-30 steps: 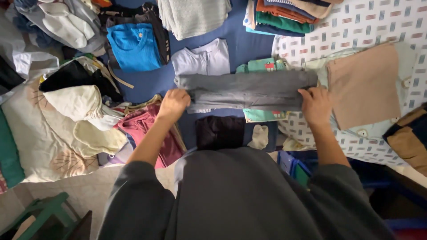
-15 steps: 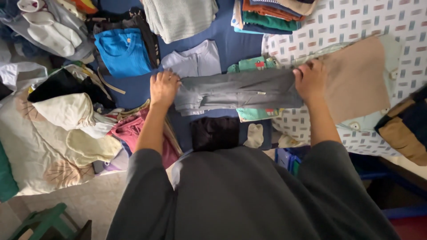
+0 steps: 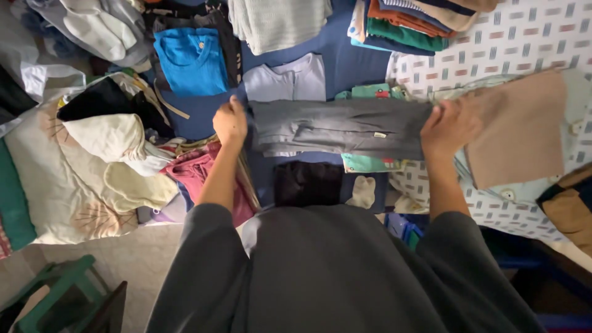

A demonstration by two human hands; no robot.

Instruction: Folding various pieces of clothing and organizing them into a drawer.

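Standing over the bed: a person in a dark grey top leans across a bed (image 3: 345, 58) with a blue cover, clothes spread and stacked all about.

Grey garment: a long, narrow grey piece of clothing (image 3: 342, 126), already folded lengthwise, is stretched flat across the middle of the bed – held from both ends so the fold lies straight and smooth.

Left hand: the left hand (image 3: 230, 121) has its grip closed on the left end of the grey garment, fingers curled round the edge.

Right hand: the right hand (image 3: 449, 126) is clamped on the right end, pulling it level with the other side.

Underneath: the garment lies over a pale lilac shirt (image 3: 287, 79) and a green printed piece (image 3: 369, 161), so it rests on top of other laundry, not on bare cover.

Nearer the body: a black folded item (image 3: 307, 183) sits just below the grey garment, with a small cream sock (image 3: 361, 192) beside it.

To the right: a tan folded cloth (image 3: 518, 126) lies on a white patterned sheet (image 3: 512, 34), just beside the right hand.

Far side: a blue shirt (image 3: 190, 60) and a stack of folded clothes (image 3: 407, 21) – finished pieces, by the look of them, kept out of the way.

To the left: loose cream and pink clothes (image 3: 203, 172) in a heap, seemingly unsorted.
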